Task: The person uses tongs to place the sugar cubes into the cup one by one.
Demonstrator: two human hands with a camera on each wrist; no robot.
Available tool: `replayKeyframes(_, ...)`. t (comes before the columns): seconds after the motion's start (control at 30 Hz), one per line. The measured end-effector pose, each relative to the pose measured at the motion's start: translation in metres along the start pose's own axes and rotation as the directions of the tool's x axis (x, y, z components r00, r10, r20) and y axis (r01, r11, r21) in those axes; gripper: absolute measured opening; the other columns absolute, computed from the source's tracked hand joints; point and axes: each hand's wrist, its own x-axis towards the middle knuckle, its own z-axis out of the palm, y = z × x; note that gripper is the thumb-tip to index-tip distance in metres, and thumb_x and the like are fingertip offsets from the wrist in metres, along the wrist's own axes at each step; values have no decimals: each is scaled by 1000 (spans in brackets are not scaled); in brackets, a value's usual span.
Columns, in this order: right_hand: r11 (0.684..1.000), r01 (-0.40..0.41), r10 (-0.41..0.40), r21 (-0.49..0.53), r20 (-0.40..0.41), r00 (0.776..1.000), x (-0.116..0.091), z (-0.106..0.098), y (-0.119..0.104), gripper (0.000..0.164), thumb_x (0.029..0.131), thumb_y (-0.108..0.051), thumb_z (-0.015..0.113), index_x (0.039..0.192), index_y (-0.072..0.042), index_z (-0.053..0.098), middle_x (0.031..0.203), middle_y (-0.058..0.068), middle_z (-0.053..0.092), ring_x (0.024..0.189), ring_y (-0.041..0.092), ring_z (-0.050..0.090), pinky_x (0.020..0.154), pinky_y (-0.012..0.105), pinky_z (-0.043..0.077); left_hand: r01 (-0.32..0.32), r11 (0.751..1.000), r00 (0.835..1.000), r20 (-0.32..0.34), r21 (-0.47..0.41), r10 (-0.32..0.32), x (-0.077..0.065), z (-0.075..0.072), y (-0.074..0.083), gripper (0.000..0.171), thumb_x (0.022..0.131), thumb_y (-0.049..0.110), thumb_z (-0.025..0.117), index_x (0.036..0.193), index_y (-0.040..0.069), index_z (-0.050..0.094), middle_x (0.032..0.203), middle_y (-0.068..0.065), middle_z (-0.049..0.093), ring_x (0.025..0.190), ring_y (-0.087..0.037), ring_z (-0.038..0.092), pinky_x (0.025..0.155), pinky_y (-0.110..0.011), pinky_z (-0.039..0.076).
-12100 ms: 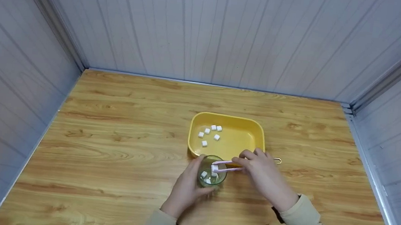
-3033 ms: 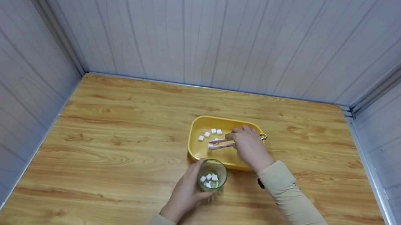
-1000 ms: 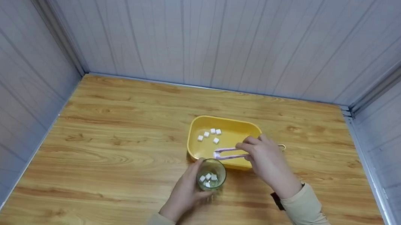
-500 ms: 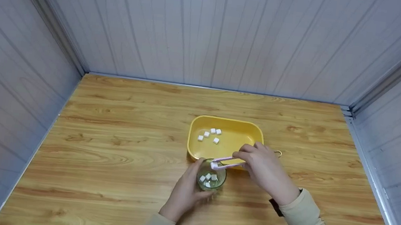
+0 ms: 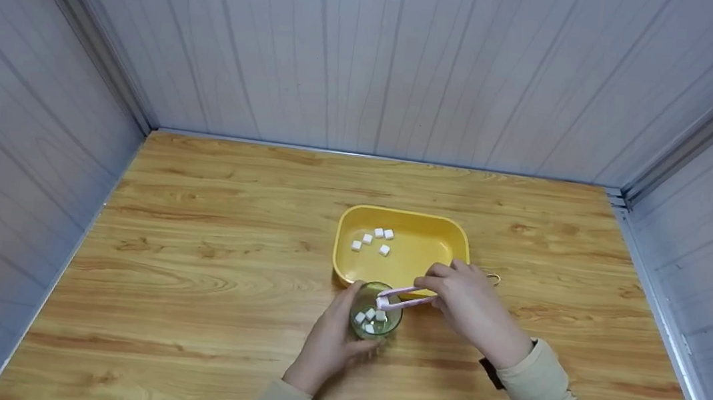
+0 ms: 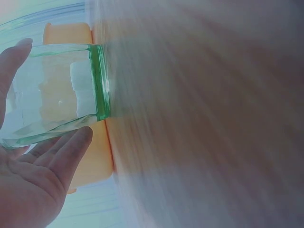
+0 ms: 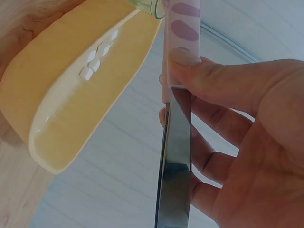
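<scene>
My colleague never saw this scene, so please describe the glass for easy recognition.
On the wooden table, find the yellow tray. Below it in the head view, the left hand holds the glass. Unlike the tray, it is see-through, greenish and round-rimmed.

The counter (image 5: 208,264) has a wood-grain top, light brown with darker streaks. A yellow tray (image 5: 418,250), rectangular with rounded corners, sits directly on it, and a clear greenish glass (image 6: 57,95) stands upright just beside the tray's near long side.
</scene>
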Motion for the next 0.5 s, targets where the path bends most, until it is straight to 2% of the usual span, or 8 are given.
replayKeyframes(0.3,1000,-2,2,3,9,1000,-3,2,1,33,73,-3,81,101,-19,74,93,-6,64,81,21,52,67,37,44,-43,999,999,-23,17,43,-1,0,0,96,72,24,85,148,9,28,140,-9,43,128,-25,42,105,-43,37)
replayKeyframes(0.5,1000,8,-8,3,8,1000,-5,3,2,35,72,-2,81,102,-19,74,94,-5,64,82,21,52,70,38,45,-46,999,999,-20,19,46,-2,0,0,96,72,25,85,148,10,28,140,-9,43,127,-25,43,105,-43,37)
